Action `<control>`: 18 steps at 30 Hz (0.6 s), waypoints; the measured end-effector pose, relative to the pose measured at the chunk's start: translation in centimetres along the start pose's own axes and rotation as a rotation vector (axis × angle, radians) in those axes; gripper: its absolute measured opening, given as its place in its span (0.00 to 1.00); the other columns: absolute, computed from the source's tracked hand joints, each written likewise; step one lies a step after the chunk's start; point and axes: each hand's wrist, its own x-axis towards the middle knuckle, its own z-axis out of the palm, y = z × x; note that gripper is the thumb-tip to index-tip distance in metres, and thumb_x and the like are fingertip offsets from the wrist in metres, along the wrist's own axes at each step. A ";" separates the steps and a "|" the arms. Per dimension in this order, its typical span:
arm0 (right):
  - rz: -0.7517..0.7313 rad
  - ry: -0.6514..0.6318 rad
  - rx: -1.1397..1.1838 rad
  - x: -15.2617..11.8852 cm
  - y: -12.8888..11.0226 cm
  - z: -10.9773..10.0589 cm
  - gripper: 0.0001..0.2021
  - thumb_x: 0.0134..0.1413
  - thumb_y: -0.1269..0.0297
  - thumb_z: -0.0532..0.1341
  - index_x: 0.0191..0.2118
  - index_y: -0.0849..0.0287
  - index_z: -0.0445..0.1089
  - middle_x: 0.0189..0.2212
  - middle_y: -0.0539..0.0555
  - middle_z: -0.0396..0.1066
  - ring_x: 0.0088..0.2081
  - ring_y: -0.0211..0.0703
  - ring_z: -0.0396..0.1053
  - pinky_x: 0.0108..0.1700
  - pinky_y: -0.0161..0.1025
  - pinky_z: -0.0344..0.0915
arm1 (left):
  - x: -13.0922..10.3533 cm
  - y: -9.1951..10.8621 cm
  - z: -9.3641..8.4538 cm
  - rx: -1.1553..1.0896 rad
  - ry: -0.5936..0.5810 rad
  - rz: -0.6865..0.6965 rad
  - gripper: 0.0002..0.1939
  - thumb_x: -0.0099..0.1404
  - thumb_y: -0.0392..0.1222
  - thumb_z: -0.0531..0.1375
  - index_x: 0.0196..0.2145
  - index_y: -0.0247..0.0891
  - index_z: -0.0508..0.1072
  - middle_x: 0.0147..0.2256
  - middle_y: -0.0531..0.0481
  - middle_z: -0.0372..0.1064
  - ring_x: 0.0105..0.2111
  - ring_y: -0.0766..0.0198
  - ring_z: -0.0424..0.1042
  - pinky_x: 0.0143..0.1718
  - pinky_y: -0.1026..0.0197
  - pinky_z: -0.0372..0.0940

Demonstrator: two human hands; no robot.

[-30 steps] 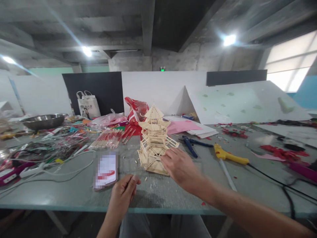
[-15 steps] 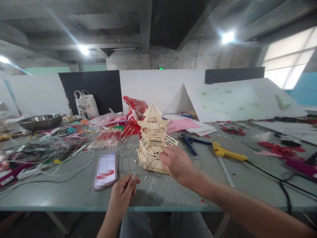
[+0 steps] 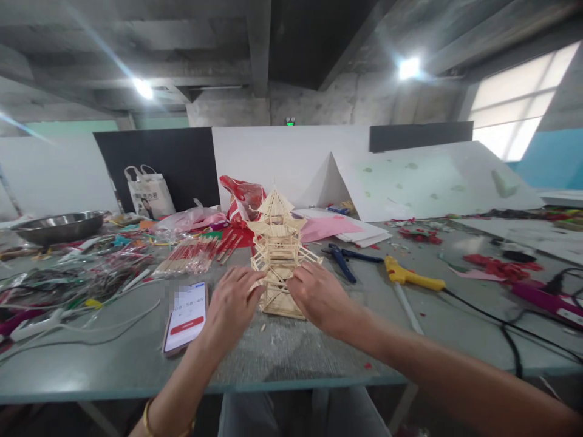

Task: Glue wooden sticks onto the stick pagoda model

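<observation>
A model pagoda (image 3: 279, 294) built of pale wooden sticks stands upright on the table, with tiered roofs and a pointed top. At its lower left side is my left hand (image 3: 234, 298), fingers bent and thumb beneath, closed on the edge of a low tier. On the opposite side my right hand (image 3: 316, 297) pinches the same tier near its front right corner. My fingers hide the exact sticks they grip. A small loose stick piece (image 3: 263, 328) lies in front of the base.
Left of the pagoda lies a lit phone (image 3: 186, 318), with tangled cables and plastic wrap beyond. Packs of sticks (image 3: 191, 255) lie behind. To the right are blue-handled pliers (image 3: 344, 264) and a yellow glue gun (image 3: 412, 276) with its cord. A metal bowl (image 3: 59, 227) stands far left.
My left hand has risen from the table's front to the pagoda's left side and closed there. The right hand stays at the right side. The view has shifted slightly.
</observation>
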 end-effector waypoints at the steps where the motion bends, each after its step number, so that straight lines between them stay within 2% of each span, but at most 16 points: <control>1: 0.002 0.015 -0.003 0.0 0.0 0.2 0.06 0.53 0.71 0.56 0.28 0.62 0.68 0.28 0.55 0.66 0.33 0.44 0.60 0.36 0.40 0.56 | 0.8 0.0 0.3 0.025 -0.034 0.062 0.09 0.60 0.39 0.56 0.39 0.40 0.72 0.37 0.48 0.70 0.39 0.60 0.66 0.43 0.57 0.58; 3: 0.007 0.042 -0.007 0.0 0.0 0.6 0.06 0.54 0.71 0.56 0.29 0.62 0.69 0.29 0.55 0.66 0.34 0.44 0.60 0.36 0.40 0.56 | 2.0 0.1 1.0 0.038 -0.111 0.127 0.08 0.58 0.37 0.59 0.37 0.40 0.73 0.36 0.48 0.71 0.40 0.59 0.66 0.43 0.57 0.58; 7: 0.007 0.060 -0.015 0.1 0.0 0.7 0.06 0.53 0.72 0.56 0.29 0.62 0.69 0.28 0.55 0.67 0.34 0.44 0.61 0.36 0.40 0.56 | 2.9 0.2 2.1 -0.002 -0.215 0.151 0.03 0.58 0.36 0.60 0.30 0.39 0.75 0.30 0.51 0.73 0.34 0.62 0.68 0.38 0.60 0.59; 11: 0.008 0.058 0.032 -0.4 0.9 -1.0 0.08 0.55 0.70 0.55 0.28 0.61 0.69 0.28 0.54 0.67 0.34 0.43 0.60 0.38 0.40 0.55 | 3.0 0.2 2.3 -0.015 -0.190 0.126 0.04 0.58 0.38 0.60 0.28 0.39 0.75 0.28 0.51 0.73 0.31 0.64 0.68 0.36 0.62 0.59; 15: 0.135 0.159 0.077 -1.6 3.2 -2.9 0.11 0.58 0.67 0.53 0.29 0.61 0.70 0.27 0.53 0.67 0.34 0.41 0.60 0.39 0.39 0.54 | 2.9 -0.1 2.4 -0.044 -0.191 0.098 0.05 0.59 0.39 0.59 0.29 0.40 0.76 0.29 0.52 0.74 0.33 0.64 0.69 0.37 0.62 0.60; 18: 0.198 0.193 0.083 -2.7 5.1 -3.5 0.11 0.58 0.67 0.53 0.30 0.61 0.72 0.27 0.54 0.67 0.34 0.41 0.61 0.41 0.39 0.55 | 2.9 -0.2 2.5 -0.070 -0.197 0.099 0.06 0.59 0.39 0.58 0.30 0.40 0.76 0.30 0.52 0.74 0.33 0.64 0.69 0.37 0.62 0.60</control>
